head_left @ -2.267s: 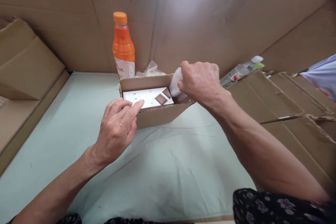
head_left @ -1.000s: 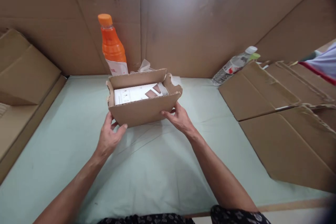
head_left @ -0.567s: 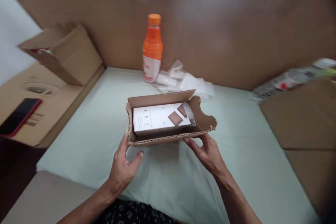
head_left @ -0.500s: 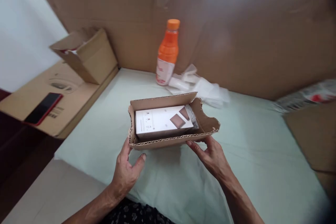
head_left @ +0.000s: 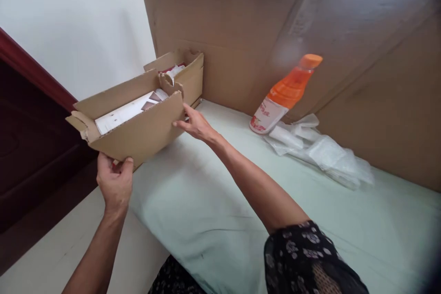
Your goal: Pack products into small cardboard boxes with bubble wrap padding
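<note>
An open cardboard box is held up at the left, tilted slightly, in both of my hands. Inside it lies a white printed carton with brown squares on its top. My left hand grips the box at its lower near-left corner, thumb on the near side and fingers partly hidden beneath. At the right end, my right hand holds the box with the thumb on its near face; some of its fingers are hidden behind. Just behind stands another open cardboard box with red and white contents.
An orange bottle with a white label stands on the pale green cloth, beside crumpled clear plastic wrapping. A tall cardboard panel rises at the back. Dark red furniture is on the left.
Both hands have carried the box with the carton from the middle to the left, over the spot where the phone and flat box lay. The view has turned left too.
</note>
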Motion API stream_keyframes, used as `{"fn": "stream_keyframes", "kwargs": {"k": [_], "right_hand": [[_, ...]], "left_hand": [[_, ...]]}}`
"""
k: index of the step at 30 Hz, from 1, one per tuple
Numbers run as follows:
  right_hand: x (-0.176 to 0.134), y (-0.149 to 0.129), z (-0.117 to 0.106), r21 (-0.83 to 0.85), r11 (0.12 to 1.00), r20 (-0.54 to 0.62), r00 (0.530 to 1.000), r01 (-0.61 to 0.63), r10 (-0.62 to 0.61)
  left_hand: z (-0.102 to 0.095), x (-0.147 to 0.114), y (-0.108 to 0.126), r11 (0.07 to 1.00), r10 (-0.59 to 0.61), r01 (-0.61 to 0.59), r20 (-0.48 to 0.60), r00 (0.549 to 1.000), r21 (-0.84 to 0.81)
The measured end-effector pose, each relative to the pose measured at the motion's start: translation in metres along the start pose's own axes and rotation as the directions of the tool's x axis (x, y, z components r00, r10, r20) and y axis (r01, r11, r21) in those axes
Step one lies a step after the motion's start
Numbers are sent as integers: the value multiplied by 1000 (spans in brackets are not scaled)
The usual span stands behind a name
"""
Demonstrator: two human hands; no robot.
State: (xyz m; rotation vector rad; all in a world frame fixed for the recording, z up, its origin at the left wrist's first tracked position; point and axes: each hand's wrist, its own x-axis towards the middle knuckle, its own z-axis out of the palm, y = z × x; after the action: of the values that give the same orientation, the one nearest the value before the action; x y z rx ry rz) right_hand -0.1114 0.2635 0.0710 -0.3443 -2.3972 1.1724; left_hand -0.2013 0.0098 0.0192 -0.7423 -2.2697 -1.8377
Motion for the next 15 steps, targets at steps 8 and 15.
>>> {"fn": "stream_keyframes", "kwargs": {"k": [8, 15], "right_hand": [[46, 33, 46, -216, 973, -18, 997, -76, 74], [15, 60, 36, -335, 940, 192, 973, -57, 128]], "left_hand": [[28, 30, -29, 998, 38, -38, -21, 999, 41], [48, 33, -36, 999, 45, -45, -3, 999, -10]]}}
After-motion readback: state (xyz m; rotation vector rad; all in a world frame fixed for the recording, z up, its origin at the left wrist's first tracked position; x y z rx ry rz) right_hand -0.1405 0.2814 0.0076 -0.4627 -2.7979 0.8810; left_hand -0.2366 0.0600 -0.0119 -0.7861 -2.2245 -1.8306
